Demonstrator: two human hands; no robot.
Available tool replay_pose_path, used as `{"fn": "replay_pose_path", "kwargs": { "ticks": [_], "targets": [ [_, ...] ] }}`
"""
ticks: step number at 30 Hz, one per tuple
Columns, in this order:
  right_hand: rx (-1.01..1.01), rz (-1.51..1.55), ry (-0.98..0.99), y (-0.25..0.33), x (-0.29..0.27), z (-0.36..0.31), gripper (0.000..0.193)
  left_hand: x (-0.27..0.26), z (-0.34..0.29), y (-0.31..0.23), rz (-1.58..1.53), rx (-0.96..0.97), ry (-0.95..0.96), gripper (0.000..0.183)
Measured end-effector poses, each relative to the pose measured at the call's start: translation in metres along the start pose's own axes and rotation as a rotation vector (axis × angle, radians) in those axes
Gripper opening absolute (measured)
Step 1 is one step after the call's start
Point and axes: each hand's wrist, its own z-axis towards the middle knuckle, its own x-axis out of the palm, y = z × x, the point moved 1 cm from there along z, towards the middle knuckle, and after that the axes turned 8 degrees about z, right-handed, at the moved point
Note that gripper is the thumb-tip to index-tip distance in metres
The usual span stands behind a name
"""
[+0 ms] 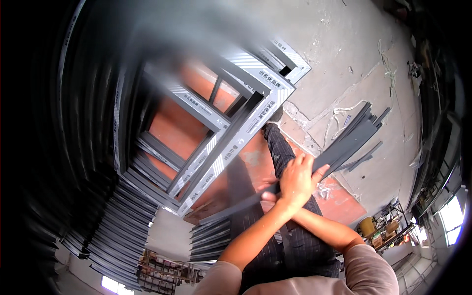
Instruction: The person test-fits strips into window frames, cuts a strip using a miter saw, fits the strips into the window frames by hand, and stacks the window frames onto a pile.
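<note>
My forearms cross over my lap. My left hand (297, 181) lies on top, its fingers and thumb closed round the near end of a bundle of dark grey flat strips (351, 140). Below and beside it is my right hand (269, 192), blurred and partly hidden by the left wrist. Its fingers are closed about a long grey strip (231, 209), smeared by motion, that runs off to the lower left. How far the two hands' strips overlap is hidden under the left hand. A few loose strips (361, 158) lie beside the bundle.
Rectangular metal frames (246, 130) with printed white film stand at left over a reddish board (174, 125). Racks of long dark profiles (118, 223) line the left. White cord (339, 115) lies on the grey floor (339, 54). Shelves with goods (386, 228) stand lower right.
</note>
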Motion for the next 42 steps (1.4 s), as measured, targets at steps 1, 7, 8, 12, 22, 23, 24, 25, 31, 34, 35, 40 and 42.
{"fn": "replay_pose_path", "kwargs": {
  "ticks": [1, 7, 8, 12, 22, 23, 24, 25, 31, 34, 35, 40, 42],
  "targets": [
    [0.0, -0.006, 0.008, -0.012, -0.014, 0.007, 0.063, 0.012, 0.001, 0.008, -0.006, -0.006, -0.064, 0.042],
    [0.219, 0.307, -0.461, -0.017, -0.078, 0.063, 0.021, 0.023, -0.042, 0.062, 0.219, -0.145, -0.214, 0.049],
    [0.238, 0.327, -0.488, -0.012, -0.082, 0.075, 0.02, 0.024, -0.057, 0.071, 0.228, -0.172, -0.217, 0.047],
    [0.179, 0.292, -0.597, -0.045, -0.107, 0.125, 0.028, 0.066, -0.124, 0.116, 0.369, -0.209, -0.165, 0.042],
    [0.092, 0.065, -0.686, -0.115, -0.12, 0.179, 0.026, 0.176, -0.232, 0.148, 0.324, -0.506, 0.081, 0.059],
    [0.173, 0.117, -0.586, -0.114, -0.116, 0.174, 0.025, 0.181, -0.241, 0.152, 0.325, -0.519, 0.059, 0.059],
    [0.222, 0.174, -0.51, -0.112, -0.112, 0.168, 0.024, 0.186, -0.25, 0.156, 0.338, -0.538, 0.061, 0.059],
    [0.267, 0.231, -0.442, -0.109, -0.108, 0.163, 0.023, 0.19, -0.256, 0.16, 0.351, -0.549, 0.066, 0.06],
    [0.083, 0.084, -0.456, -0.105, -0.149, 0.153, 0.054, 0.22, -0.263, 0.144, 0.314, -0.586, 0.101, 0.062],
    [-0.058, -0.483, -0.23, -0.11, -0.204, 0.134, 0.047, 0.231, -0.251, 0.126, 0.331, -0.571, 0.122, 0.063],
    [-0.151, -0.787, -0.206, -0.107, -0.194, 0.108, 0.042, 0.233, -0.257, 0.124, 0.339, -0.598, 0.123, 0.063],
    [0.065, -1.37, -0.062, -0.047, -0.253, -0.046, 0.04, 0.242, -0.235, 0.096, 0.362, -0.669, 0.206, 0.061],
    [0.255, -1.449, -0.001, -0.012, -0.253, -0.114, 0.064, 0.246, -0.232, 0.093, 0.365, -0.718, 0.224, 0.061]
  ]
}}
